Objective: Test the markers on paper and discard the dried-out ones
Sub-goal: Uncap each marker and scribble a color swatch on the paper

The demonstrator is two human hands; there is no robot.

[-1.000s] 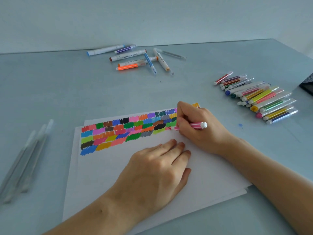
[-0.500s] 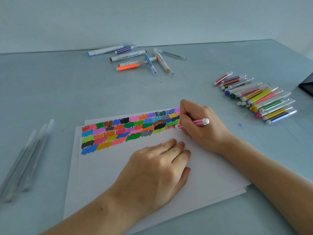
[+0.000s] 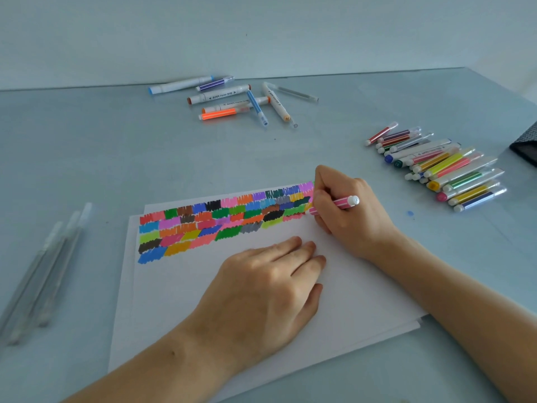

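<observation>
Right hand (image 3: 353, 216) fingers curl round a slim pink striped marker (image 3: 338, 203), its tip on the smooth white paper (image 3: 180, 292) beside blocky colour swatches (image 3: 220, 222). Left hand (image 3: 261, 289) lies flat, fingers relaxed, pressing the sheet. Capped plastic markers (image 3: 444, 170) heap nearby.

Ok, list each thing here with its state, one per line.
pink marker: held, tip on paper
right hand: grips the marker
left hand: flat, pressing the paper
paper: stacked sheets, top strip filled with colour swatches
marker row: capped, lying at right
far markers: scattered, lying flat
</observation>
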